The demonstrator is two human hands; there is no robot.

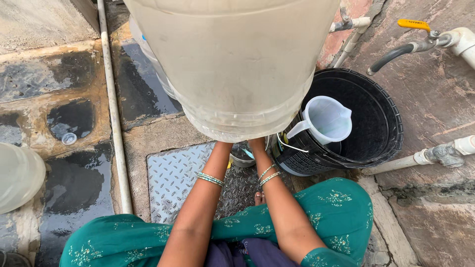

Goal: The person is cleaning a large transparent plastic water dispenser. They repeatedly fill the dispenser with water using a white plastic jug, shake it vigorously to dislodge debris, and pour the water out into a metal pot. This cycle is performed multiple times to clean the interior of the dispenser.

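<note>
While both forearms reach forward from a crouch, a large translucent jug (232,64) fills the top centre of the head view, its rounded end toward the camera and covering both hands. The left hand and the right hand lie behind the jug's lower edge, so how far either is open, and what it grips, cannot be told; only the wrists show, each ringed with thin bangles (210,178). The jug sits above a small steel bowl (242,154), which peeks out between the two arms on the wet ground. Just right of the arms stands a black bucket (381,123), and a white plastic mug (326,119) rests tilted inside it, handle pointing left toward the jug. Above the bucket, a tap (413,37) with a yellow lever and a dark spout juts from a white pipe on the stained wall. Another white pipe (113,104) runs down the ground at left, beside dark puddles. A metal chequer plate (173,178) lies under the left forearm. At far left a second translucent jug (17,175) lies partly out of frame, and a small round cap (69,138) rests on the wet stone nearby. Green embroidered cloth (336,212) covers the person's knees at the bottom edge.
</note>
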